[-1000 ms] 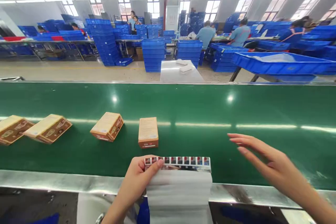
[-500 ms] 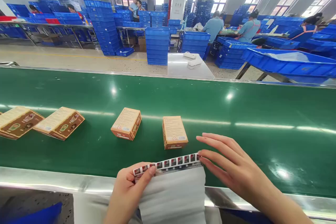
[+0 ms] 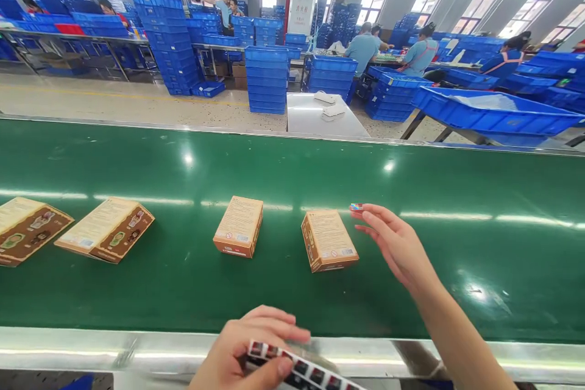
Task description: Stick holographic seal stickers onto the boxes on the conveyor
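Observation:
My left hand (image 3: 256, 353) is closed on a sheet of stickers (image 3: 315, 373) at the near edge of the belt, thumb on top of its row of small dark-and-red labels. Much of the sheet drops out of view at the bottom. Between the thumb and fingertips of my right hand (image 3: 397, 241) is a small shiny sticker (image 3: 356, 207). That hand hovers just right of a tan and brown box (image 3: 329, 237), apart from it. Another such box (image 3: 239, 225) lies to the left, with a further box (image 3: 107, 228) and one more box (image 3: 30, 228) at far left.
The boxes lie on a green conveyor belt (image 3: 183, 292) with a metal rim (image 3: 150, 347). Beyond it stand a white table (image 3: 320, 125), stacked blue crates (image 3: 267, 82) and a large blue tray (image 3: 493, 116). Several people sit or stand at work farther back.
My right hand has left the sheet and moved up beside the nearest box, now with a sticker at its fingertips. My left hand and the sheet have lowered. The nearer boxes have shifted rightward in view.

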### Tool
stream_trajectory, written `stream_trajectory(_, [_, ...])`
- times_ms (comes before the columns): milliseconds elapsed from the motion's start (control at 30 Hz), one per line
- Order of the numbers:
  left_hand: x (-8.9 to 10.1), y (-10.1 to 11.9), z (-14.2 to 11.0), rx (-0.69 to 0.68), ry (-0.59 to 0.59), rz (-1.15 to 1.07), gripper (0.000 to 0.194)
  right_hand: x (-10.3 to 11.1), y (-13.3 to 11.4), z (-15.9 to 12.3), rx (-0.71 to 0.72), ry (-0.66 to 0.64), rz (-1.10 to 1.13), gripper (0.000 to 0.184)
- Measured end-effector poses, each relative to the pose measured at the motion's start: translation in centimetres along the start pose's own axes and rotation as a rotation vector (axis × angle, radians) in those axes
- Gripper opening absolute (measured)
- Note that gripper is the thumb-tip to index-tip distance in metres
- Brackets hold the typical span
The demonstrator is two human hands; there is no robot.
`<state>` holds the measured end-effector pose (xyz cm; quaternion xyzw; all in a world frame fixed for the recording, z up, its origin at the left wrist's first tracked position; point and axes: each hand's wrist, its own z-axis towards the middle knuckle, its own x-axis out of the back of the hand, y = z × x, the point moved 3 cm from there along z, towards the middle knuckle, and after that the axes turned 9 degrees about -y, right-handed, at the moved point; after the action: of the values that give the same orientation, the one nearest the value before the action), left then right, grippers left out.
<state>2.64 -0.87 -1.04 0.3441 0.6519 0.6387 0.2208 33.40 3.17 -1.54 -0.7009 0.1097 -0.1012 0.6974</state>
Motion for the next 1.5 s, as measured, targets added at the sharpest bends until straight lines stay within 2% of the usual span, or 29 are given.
stream_trajectory(67, [-0.6,0.9,1.4,-0.047,-0.126,0.161,0.016,-0.8,1.3,0.7,-0.075,0.079,0.155,0.039])
stream_trajectory(133, [-0.9,1.7,3.1,-0.008,-0.213,0.300,0.016,-1.9,1.9,0.5,-0.107,0.094,0.195,0.039])
stream_trajectory(233, [-0.8,2.6,5.5,-0.027,-0.306,0.444,0.017,-3.5,2.1,-0.4,-0.154,0.097,0.200,0.037])
stream_trajectory(333, [-0.3,2.5,6.9,-0.077,-0.360,0.525,0.017,-4.2,2.0,-0.8,-0.174,0.107,0.189,0.033])
stream_trajectory(533, [0.2,2.5,7.5,-0.125,-0.360,0.428,0.016,-4.0,1.8,-0.9,-0.161,0.134,0.119,0.031])
stream_trajectory(800, [0.4,3.1,7.6,-0.093,-0.414,0.371,0.016,-4.2,1.8,-1.5,-0.116,0.162,0.005,0.032])
stream_trajectory(1067, [0.7,3.3,7.8,-0.063,-0.474,0.374,0.017,-4.5,0.5,-2.5,-0.045,0.252,-0.285,0.029])
stream_trajectory(1167, [0.7,3.0,7.8,-0.068,-0.490,0.374,0.017,-4.6,-0.1,-2.4,-0.037,0.321,-0.391,0.049])
stream_trajectory(1233, [0.7,2.8,7.5,-0.084,-0.487,0.357,0.016,-4.2,-0.3,-1.9,-0.056,0.353,-0.424,0.061])
stream_trajectory(1267, [0.7,2.6,7.3,-0.081,-0.475,0.339,0.016,-3.9,-0.4,-1.7,-0.069,0.361,-0.453,0.061])
stream_trajectory(1333, [1.3,2.4,6.7,-0.039,-0.407,0.285,0.020,-3.3,-0.9,-1.6,-0.065,0.368,-0.540,0.052])
stream_trajectory(1400, [2.4,2.1,5.6,0.042,-0.296,0.238,0.027,-3.0,-2.0,-2.2,0.009,0.356,-0.640,0.041])
stream_trajectory(1467, [4.0,2.1,4.2,0.101,-0.166,0.212,0.034,-3.6,-3.6,-3.5,0.136,0.279,-0.716,0.028])
stream_trajectory(1500, [4.9,2.2,3.5,0.113,-0.103,0.199,0.038,-4.3,-4.4,-4.4,0.207,0.196,-0.737,0.022])
